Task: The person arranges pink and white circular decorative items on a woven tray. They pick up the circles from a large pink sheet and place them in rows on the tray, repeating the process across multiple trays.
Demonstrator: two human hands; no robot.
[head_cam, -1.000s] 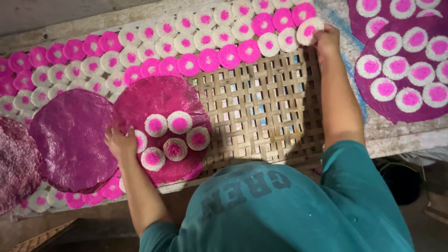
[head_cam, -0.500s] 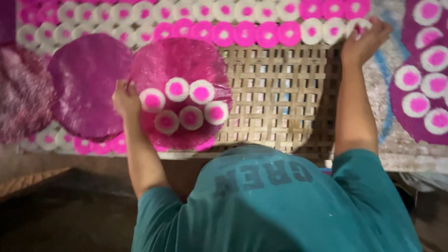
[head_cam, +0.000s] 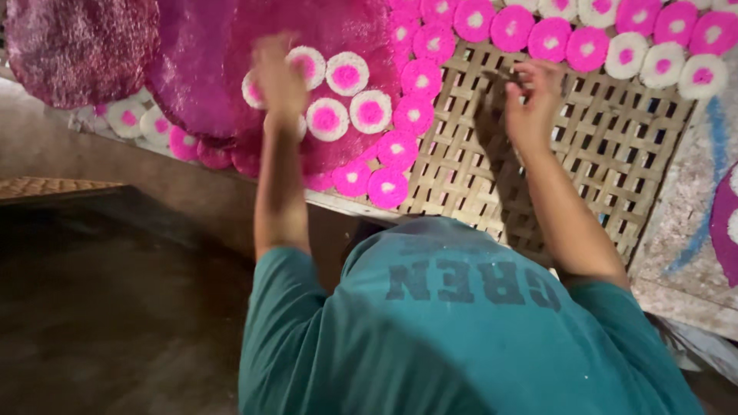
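Woven bamboo tray [head_cam: 607, 131] on concrete ledge [head_cam: 684, 253] (floor dark); left hand [head_cam: 280, 77] blurred, grip unclear; right hand [head_cam: 532, 96] loosely curled, empty; pink-white discs [head_cam: 347, 75] alongside.

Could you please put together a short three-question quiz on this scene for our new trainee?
1. True or false: the left hand is over the large round magenta disc.
2. Which does the right hand hover above: A) the woven bamboo lattice tray, B) a metal bowl, C) a cloth?
3. What colour are the centres of the small white round cakes on the disc?

Key: 1 true. 2 A. 3 pink.
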